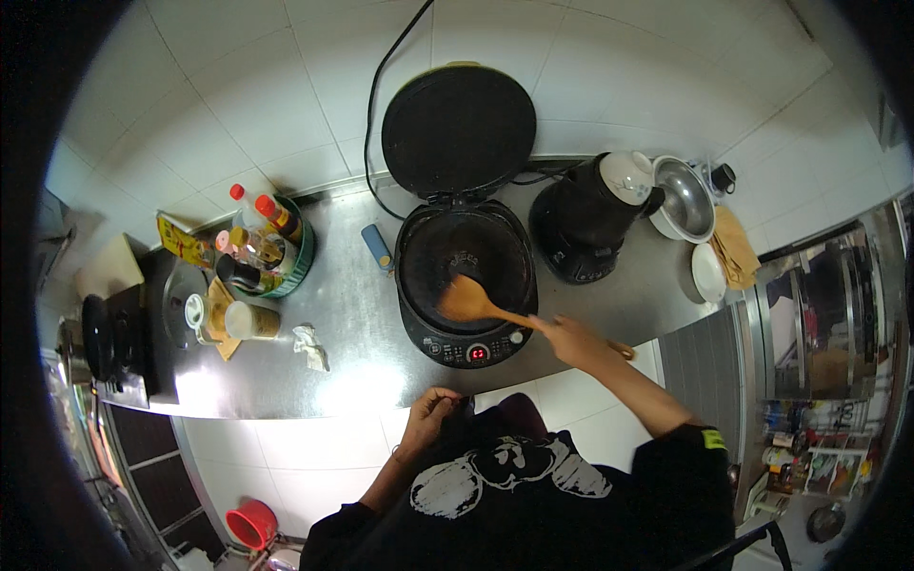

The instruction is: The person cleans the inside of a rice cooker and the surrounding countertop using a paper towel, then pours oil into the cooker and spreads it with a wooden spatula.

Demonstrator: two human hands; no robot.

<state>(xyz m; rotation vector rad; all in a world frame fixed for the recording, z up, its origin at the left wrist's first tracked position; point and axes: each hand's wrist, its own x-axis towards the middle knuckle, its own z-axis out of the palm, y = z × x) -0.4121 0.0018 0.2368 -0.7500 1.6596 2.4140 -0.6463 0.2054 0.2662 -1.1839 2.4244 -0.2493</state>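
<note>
My right hand [575, 342] grips the handle of a wooden spatula [468, 300]. The spatula's broad head is over the lower plate of an electric griddle [493, 243], toward its front left. Behind the plate, the griddle's round black lid [459, 128] stands raised. Red digits glow on the control panel [477, 352] at the front. My left hand [430, 420] is by the counter's front edge with its fingers curled, close to the dark cloth of my shirt. Whether it pinches anything cannot be made out.
A green basket of bottles [303, 250] stands left on the metal counter [350, 300], near a lidded jar [250, 320] and a crumpled tissue [310, 348]. A blue cylindrical object [375, 245] lies beside the griddle. At right are a black appliance [578, 228] and a metal bowl [684, 196].
</note>
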